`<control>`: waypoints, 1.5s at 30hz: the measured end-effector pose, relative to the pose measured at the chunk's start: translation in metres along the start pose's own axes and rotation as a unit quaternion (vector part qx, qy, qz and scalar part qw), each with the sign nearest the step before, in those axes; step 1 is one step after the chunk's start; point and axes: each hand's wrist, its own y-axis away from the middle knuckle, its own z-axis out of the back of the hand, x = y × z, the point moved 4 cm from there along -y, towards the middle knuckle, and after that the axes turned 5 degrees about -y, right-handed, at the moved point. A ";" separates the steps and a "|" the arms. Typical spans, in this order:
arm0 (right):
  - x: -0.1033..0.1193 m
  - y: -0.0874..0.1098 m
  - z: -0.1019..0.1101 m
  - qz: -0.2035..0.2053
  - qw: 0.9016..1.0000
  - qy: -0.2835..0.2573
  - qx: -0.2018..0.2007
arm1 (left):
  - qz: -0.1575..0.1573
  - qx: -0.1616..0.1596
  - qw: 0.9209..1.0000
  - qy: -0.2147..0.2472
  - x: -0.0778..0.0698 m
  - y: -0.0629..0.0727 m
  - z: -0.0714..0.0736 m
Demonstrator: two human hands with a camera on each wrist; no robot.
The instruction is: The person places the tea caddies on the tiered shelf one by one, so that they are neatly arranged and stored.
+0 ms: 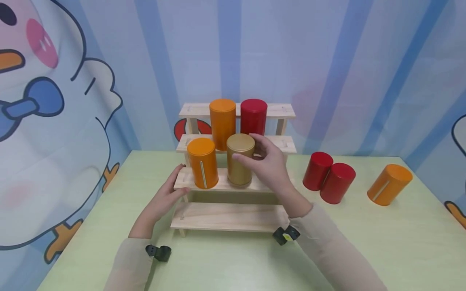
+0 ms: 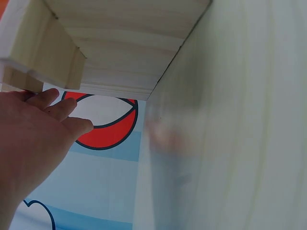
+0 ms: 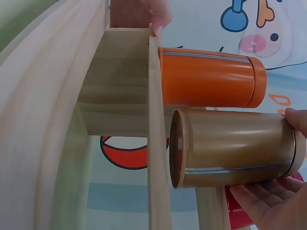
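Observation:
A gold can (image 1: pixel 241 161) is in my right hand (image 1: pixel 271 163), thumb on its near side and fingers round its right. It is over the second step from the bottom of a wooden stepped shelf (image 1: pixel 229 217); in the right wrist view its base (image 3: pixel 177 148) looks slightly apart from the board. Left of it an orange can (image 1: pixel 202 163) stands on that same step. My left hand (image 1: pixel 168 198) holds the step's left end, thumb on top, with fingers (image 2: pixel 62 109) at the wooden side support in the left wrist view.
Another orange can (image 1: pixel 223 123) and a red can (image 1: pixel 253 117) stand on the third step, the red one partly hidden. Right of the shelf, two red cans (image 1: pixel 318 171) (image 1: pixel 337 183) and an orange can (image 1: pixel 389 184) stand on the green table (image 1: pixel 233 262). A patterned cloth (image 1: pixel 269 52) hangs behind.

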 end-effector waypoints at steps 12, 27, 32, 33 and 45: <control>-0.009 -0.002 -0.008 -0.004 1.000 -0.006 0.009 | -0.002 0.000 1.000 -0.003 0.002 -0.001 0.000; -0.011 0.000 -0.010 -0.002 1.000 -0.005 0.011 | -0.002 0.003 1.000 -0.002 0.002 -0.001 0.000; -0.011 0.000 -0.010 0.001 1.000 -0.005 0.012 | -0.003 0.002 1.000 -0.001 0.002 -0.001 0.000; -0.011 0.000 -0.010 0.002 1.000 -0.005 0.013 | -0.003 0.002 1.000 -0.001 0.002 -0.001 0.000; 0.000 0.003 0.007 0.005 1.000 0.011 0.011 | 0.003 0.001 1.000 -0.010 0.000 0.001 0.001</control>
